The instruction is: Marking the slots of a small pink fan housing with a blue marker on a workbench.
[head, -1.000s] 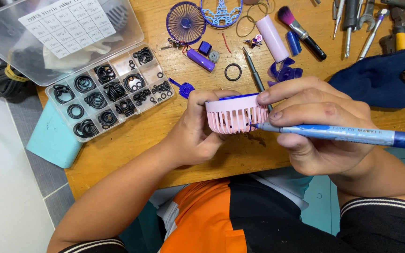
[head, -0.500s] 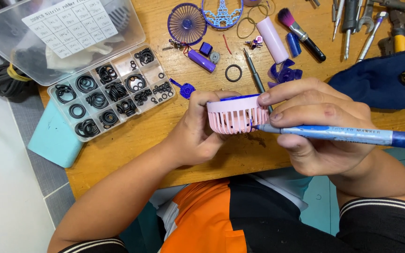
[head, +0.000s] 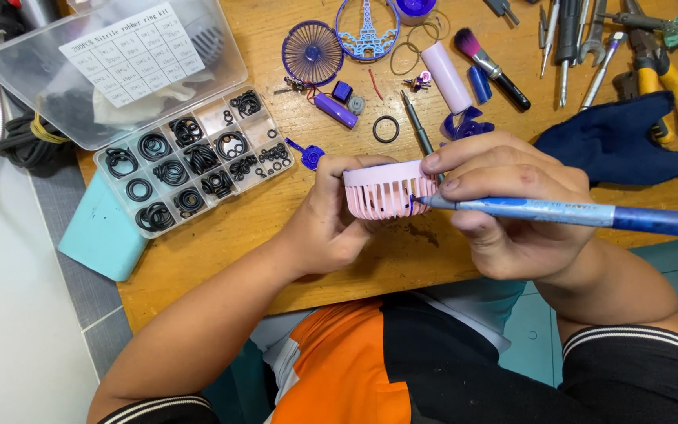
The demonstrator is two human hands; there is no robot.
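Near the table's [head: 221,235] front edge, left hand [head: 331,224] cups the pink slotted fan housing [head: 382,192]. Right hand [head: 512,208] pinches a blue pen [head: 566,213], tip at the slots. Housing looks light, thin-ribbed, likely fragile; best held by the solid rim.

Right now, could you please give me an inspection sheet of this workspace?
Surface: wooden table, crowded at the back.
Job's things: pink fan shell; blue pen, tip at its slats.
Clutter: open O-ring box, purple fan grille, makeup brush, screwdrivers, pliers, dark cloth.
Grippers: left hand holds shell; right hand holds pen.
Cables: black bundle at left edge.
Surroundings: tiled floor.
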